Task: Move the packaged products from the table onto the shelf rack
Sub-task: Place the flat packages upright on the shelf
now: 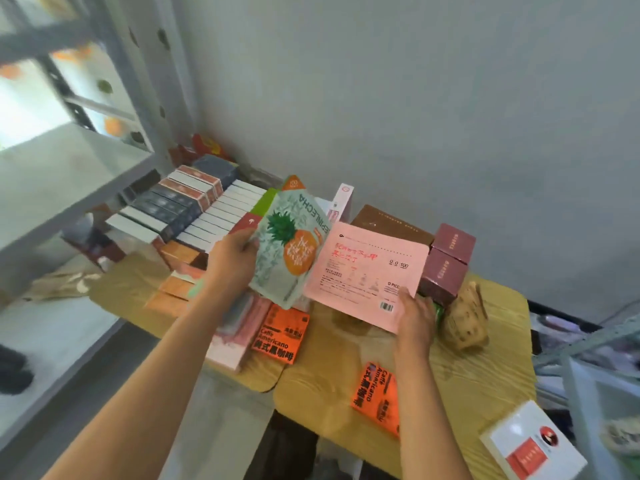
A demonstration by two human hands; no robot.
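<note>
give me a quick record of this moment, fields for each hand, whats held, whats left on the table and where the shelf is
left hand: left hand grips the pineapple pouch by its left edge, lifted above the table
right hand: right hand pinches the pink flat pack at its lower right corner
on table: two orange coffee packs, maroon boxes, brown box, rows of slim boxes
table: yellow wood-grain top
shelf rack: grey metal rack at upper left, blurred

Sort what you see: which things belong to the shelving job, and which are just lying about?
Job: pineapple pouch in left hand; pink packet in right hand; orange coffee packs; maroon boxes; shelf rack.
Lying about: yellow table; grey wall.
</note>
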